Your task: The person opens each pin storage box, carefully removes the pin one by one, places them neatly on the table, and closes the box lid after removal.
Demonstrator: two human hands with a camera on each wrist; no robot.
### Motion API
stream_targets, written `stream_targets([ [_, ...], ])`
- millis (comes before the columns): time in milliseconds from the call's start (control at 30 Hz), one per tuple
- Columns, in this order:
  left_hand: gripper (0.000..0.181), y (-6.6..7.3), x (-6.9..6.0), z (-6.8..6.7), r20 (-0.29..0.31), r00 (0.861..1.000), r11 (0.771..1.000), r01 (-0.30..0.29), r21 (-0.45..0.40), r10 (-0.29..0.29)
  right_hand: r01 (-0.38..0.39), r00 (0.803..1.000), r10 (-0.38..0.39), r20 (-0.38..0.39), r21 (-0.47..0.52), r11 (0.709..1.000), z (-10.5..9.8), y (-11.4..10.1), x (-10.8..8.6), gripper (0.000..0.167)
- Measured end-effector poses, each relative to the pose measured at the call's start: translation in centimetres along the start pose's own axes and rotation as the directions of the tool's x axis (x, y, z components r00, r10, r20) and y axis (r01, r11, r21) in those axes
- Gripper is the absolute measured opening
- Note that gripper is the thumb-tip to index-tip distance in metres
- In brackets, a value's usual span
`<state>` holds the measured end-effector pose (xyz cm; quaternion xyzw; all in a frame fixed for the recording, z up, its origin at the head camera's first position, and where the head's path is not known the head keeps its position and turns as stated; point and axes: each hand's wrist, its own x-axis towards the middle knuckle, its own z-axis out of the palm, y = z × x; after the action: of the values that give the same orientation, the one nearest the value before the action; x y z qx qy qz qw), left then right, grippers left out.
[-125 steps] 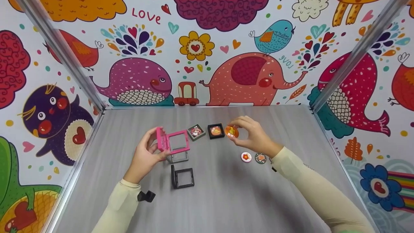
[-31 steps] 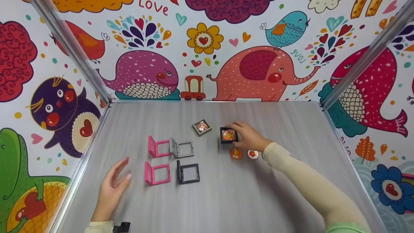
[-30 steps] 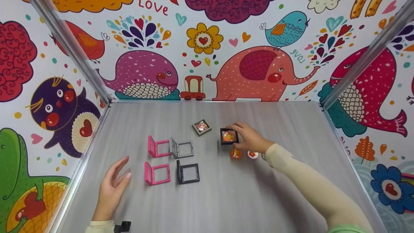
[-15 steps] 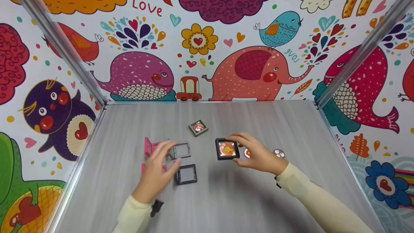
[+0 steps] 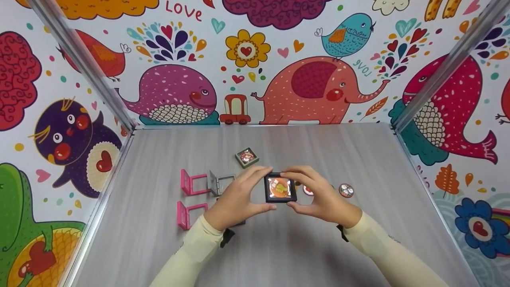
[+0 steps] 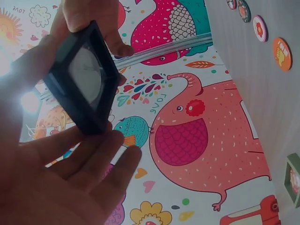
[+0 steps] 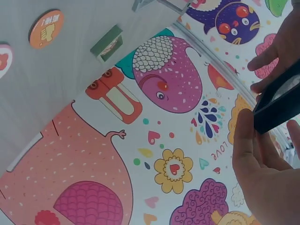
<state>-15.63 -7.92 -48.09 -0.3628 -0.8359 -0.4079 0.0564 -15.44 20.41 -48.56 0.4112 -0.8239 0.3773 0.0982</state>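
Both hands hold a small black square display case [image 5: 281,200] above the table. An orange round badge [image 5: 279,187] shows through its clear window. My left hand [image 5: 236,200] grips the left side, fingertips at the top corner and thumb at the bottom. On the right side, my right hand [image 5: 326,196] pinches the case between its fingers above and thumb below. In the left wrist view the black case [image 6: 91,119] is seen edge-tilted, its window pale. The right wrist view shows only part of the case [image 7: 274,115].
An olive-green case [image 5: 247,157] with a badge lies behind. Left are open pink cases [image 5: 184,182] and an open grey case [image 5: 214,183]; a black one is mostly hidden by the left arm. Loose badges [image 5: 346,190] lie right, including an orange badge [image 6: 282,54].
The right hand has lifted the black case off the table and brought it nearer. The left hand has moved right, from beside the open cases, and taken hold of the case's left side.
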Motion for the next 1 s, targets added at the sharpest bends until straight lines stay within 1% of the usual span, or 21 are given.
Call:
stream_targets([
  [67,0.084,0.1,0.1,0.0,-0.017,1.0,1.0,-0.016,-0.008,0.015,-0.03,0.999,0.032,-0.021,0.099,0.995,-0.2,0.0,0.0,0.075],
  [100,0.083,0.2,0.2,0.0,-0.029,0.999,1.0,-0.02,-0.015,0.02,-0.05,0.998,0.057,-0.033,0.18,0.982,-0.4,0.0,0.0,0.072],
  [133,0.082,0.3,0.3,-0.1,-0.04,0.999,0.999,-0.024,-0.021,0.023,-0.076,0.994,0.093,-0.049,0.274,0.959,-0.4,0.0,-0.1,0.068],
  [167,0.081,0.3,0.4,-0.1,-0.053,0.998,0.999,-0.028,-0.031,0.027,-0.101,0.988,0.136,-0.068,0.378,0.92,-0.5,0.1,-0.1,0.063],
  [200,0.081,0.4,0.5,-0.2,-0.065,0.997,0.999,-0.033,-0.042,0.031,-0.12,0.979,0.186,-0.084,0.499,0.858,-0.6,0.1,-0.1,0.059],
  [233,0.082,0.4,0.6,-0.3,-0.078,0.996,0.998,-0.038,-0.056,0.034,-0.132,0.966,0.239,-0.095,0.613,0.779,-0.6,0.2,-0.2,0.054],
  [267,0.082,0.5,0.7,-0.4,-0.09,0.995,0.997,-0.044,-0.07,0.037,-0.137,0.952,0.291,-0.097,0.714,0.687,-0.5,0.3,-0.2,0.051],
  [300,0.082,0.5,0.8,-0.5,-0.101,0.994,0.996,-0.045,-0.082,0.037,-0.132,0.937,0.337,-0.095,0.794,0.593,-0.5,0.3,-0.2,0.048],
  [333,0.082,0.5,1.0,-0.6,-0.109,0.993,0.995,-0.05,-0.088,0.04,-0.126,0.922,0.377,-0.088,0.853,0.506,-0.3,0.3,-0.2,0.047],
  [400,0.082,0.5,1.1,-0.7,-0.123,0.991,0.994,-0.059,-0.095,0.047,-0.105,0.901,0.431,-0.054,0.935,0.339,0.2,0.3,-0.2,0.046],
  [433,0.082,0.5,1.1,-0.7,-0.128,0.99,0.993,-0.064,-0.098,0.051,-0.096,0.895,0.444,-0.037,0.957,0.273,0.5,0.3,-0.1,0.045],
  [467,0.081,0.5,1.2,-0.7,-0.131,0.99,0.993,-0.071,-0.098,0.058,-0.085,0.892,0.451,-0.024,0.972,0.22,0.9,0.3,-0.1,0.045],
  [533,0.081,0.4,1.3,-0.7,-0.134,0.988,0.991,-0.084,-0.1,0.07,-0.066,0.89,0.455,-0.003,0.988,0.137,1.8,0.2,0.0,0.044],
  [600,0.081,0.4,1.5,-0.5,-0.133,0.988,0.99,-0.092,-0.107,0.077,-0.049,0.89,0.457,0.014,0.997,0.066,2.6,0.0,0.2,0.043],
  [733,0.083,0.4,1.7,-0.3,-0.131,0.989,0.989,-0.089,-0.119,0.074,-0.014,0.895,0.445,0.027,0.999,-0.032,3.6,-0.5,0.7,0.039],
  [800,0.083,0.4,1.7,-0.2,-0.132,0.989,0.988,-0.087,-0.13,0.07,0.019,0.904,0.427,0.017,0.997,-0.08,4.0,-0.8,0.8,0.038],
  [833,0.083,0.4,1.7,-0.2,-0.134,0.989,0.987,-0.085,-0.135,0.067,0.038,0.909,0.417,0.011,0.993,-0.109,4.1,-0.9,0.9,0.037],
  [900,0.083,0.3,1.7,-0.2,-0.136,0.989,0.986,-0.084,-0.143,0.065,0.084,0.915,0.403,-0.004,0.98,-0.181,4.5,-1.0,1.0,0.037],
  [1000,0.083,0.2,1.7,-0.2,-0.136,0.989,0.983,-0.083,-0.161,0.061,0.145,0.924,0.383,-0.016,0.94,-0.309,5.3,-1.1,1.0,0.038],
])
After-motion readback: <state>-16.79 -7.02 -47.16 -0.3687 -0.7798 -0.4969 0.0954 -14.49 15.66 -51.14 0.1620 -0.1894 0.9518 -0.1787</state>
